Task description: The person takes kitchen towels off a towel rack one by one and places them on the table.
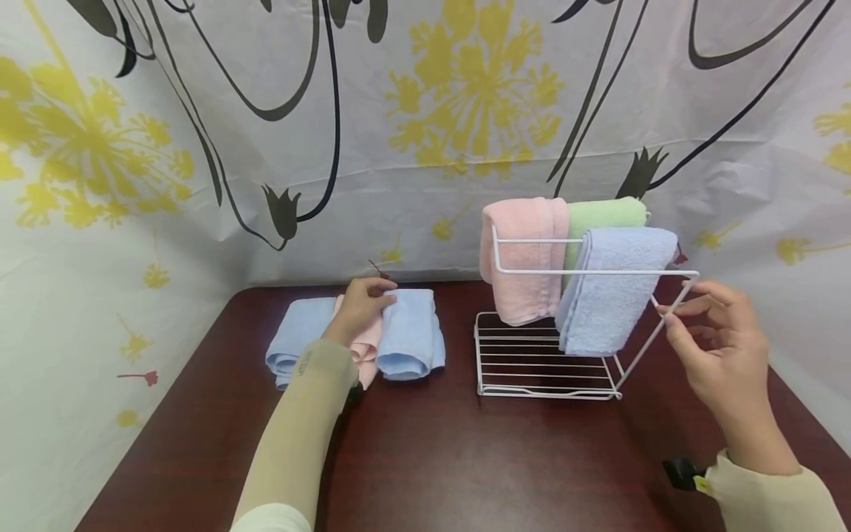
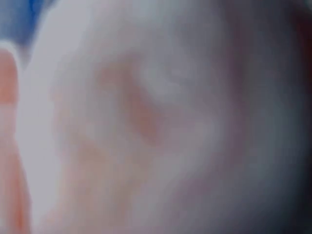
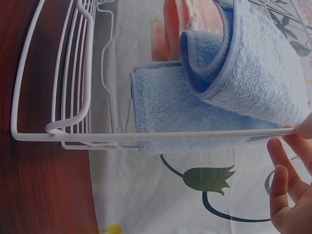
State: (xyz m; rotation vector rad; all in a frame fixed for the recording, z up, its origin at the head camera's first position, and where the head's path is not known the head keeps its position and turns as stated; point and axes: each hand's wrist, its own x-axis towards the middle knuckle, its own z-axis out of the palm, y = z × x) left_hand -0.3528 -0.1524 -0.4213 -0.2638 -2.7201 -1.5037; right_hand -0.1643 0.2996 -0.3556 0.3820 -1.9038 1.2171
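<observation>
In the head view, my left hand (image 1: 359,310) reaches over a folded pink towel (image 1: 367,344) on the table. Its thumb and finger pinch the back left corner of a folded light blue towel (image 1: 407,332). Another blue towel (image 1: 299,332) lies folded on its left. The left wrist view is a pale blur. My right hand (image 1: 725,347) pinches the slanted side wire of a white wire rack (image 1: 548,395) between thumb and fingertips. Over the rack's upper bars hang a pink towel (image 1: 525,258), a green towel (image 1: 605,214) and a blue towel (image 1: 621,288).
The dark red-brown table (image 1: 505,465) is backed by a pale cloth (image 1: 412,192) printed with yellow flowers and dark stems. The rack's wire base stands on the table, right of the folded towels. Small black devices sit at both wrists.
</observation>
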